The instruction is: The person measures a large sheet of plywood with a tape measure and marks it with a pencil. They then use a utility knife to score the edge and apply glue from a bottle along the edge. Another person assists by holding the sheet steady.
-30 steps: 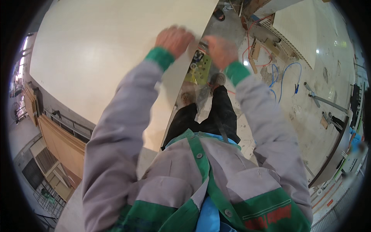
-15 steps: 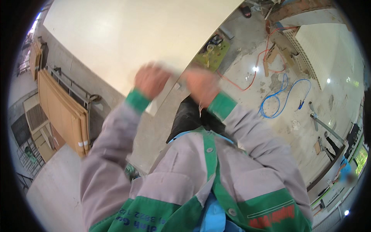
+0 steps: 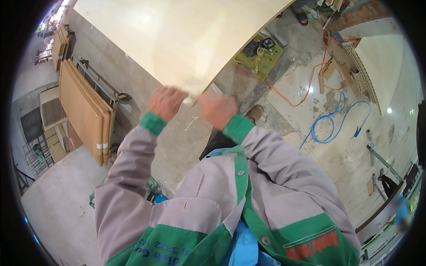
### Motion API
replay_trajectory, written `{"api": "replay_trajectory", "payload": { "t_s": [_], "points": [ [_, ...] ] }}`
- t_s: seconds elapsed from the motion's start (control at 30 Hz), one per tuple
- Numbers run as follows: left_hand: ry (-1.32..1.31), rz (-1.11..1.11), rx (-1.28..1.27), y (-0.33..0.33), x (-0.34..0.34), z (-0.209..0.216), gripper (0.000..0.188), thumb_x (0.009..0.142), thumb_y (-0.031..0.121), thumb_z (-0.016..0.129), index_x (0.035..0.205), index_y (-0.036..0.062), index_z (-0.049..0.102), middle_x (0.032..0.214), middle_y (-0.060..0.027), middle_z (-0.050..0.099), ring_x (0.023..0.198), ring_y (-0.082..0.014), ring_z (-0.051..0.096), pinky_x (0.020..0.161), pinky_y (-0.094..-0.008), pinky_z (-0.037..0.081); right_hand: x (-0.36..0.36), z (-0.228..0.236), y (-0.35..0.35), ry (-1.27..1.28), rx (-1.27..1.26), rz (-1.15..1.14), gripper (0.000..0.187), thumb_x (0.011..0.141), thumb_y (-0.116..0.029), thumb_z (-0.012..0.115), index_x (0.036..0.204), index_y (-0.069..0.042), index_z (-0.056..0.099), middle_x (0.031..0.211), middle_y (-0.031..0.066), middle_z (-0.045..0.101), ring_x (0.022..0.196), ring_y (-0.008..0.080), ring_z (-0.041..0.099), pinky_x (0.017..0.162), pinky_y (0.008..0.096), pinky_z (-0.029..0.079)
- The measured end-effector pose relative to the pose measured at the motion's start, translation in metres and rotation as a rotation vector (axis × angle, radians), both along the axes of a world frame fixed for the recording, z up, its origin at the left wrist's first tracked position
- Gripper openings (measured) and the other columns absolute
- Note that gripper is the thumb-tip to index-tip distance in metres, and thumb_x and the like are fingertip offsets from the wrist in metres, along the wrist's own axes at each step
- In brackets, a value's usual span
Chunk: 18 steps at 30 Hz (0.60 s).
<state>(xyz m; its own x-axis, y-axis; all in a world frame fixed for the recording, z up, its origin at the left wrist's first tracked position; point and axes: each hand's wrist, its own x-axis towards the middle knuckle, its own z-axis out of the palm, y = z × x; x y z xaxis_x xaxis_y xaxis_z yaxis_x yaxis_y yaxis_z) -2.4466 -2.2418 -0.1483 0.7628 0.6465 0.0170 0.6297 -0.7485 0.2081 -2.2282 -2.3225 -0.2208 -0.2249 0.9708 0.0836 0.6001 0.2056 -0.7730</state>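
A large cream panel (image 3: 168,40) spreads across the top of the view, with one corner pointing toward me. My left hand (image 3: 165,104) is at the left side of that corner, its fingers curled closed. At the right side is my right hand (image 3: 217,110), also closed and slightly blurred. A small pale piece (image 3: 191,99) shows between the two hands, too smeared to name. What the fingers pinch is hidden. Below the corner, a thin white scrap (image 3: 191,123) shows against the floor.
Tall brown boards (image 3: 82,111) lean on a metal rack at left. A green stool (image 3: 266,62) carrying tools and a tape roll stands beyond the panel's right edge. Orange and blue hoses (image 3: 313,128) cross the floor at right. A sandalled foot (image 3: 255,113) is near my right hand.
The view has shifted, and the panel corner appears higher. My hands remain close together at it, the left now slightly lower in view. The pale strip below my left hand no longer shows.
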Motion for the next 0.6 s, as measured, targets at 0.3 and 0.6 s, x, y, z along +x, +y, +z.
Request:
{"api": "replay_trajectory", "payload": {
  "t_s": [0.3, 0.6],
  "points": [
    [0.253, -0.33, -0.232, -0.007, -0.02, 0.006, 0.009, 0.091, 0.034, 0.072, 0.091, 0.0267, 0.078, 0.088, -0.0012, 0.071, 0.079, -0.0237, 0.07, 0.071, -0.0432, 0.055, -0.009, 0.02, -0.039, -0.146, -0.286, 0.321, 0.019, 0.089, -0.013, 0.058, 0.107, -0.01, 0.063, 0.09, 0.0181, 0.07, 0.085, 0.0385, 0.072, 0.073, 0.0539, 0.056],
    [0.031, 0.139, -0.093, 0.152, 0.197, -0.046, 0.091, 0.097, 0.059, 0.061, 0.164, 0.004, 0.032, 0.172, -0.026, 0.025, 0.161, -0.0442, 0.015, 0.13, -0.0601, 0.006, 0.177, -0.01, 0.021, 0.066, -0.125, -0.54, 0.035, 0.102, -0.02, 0.059, 0.136, -0.011, 0.063, 0.096, 0.0244, 0.073, 0.089, 0.0465, 0.071, 0.077, 0.0527, 0.056]
  ]
}}
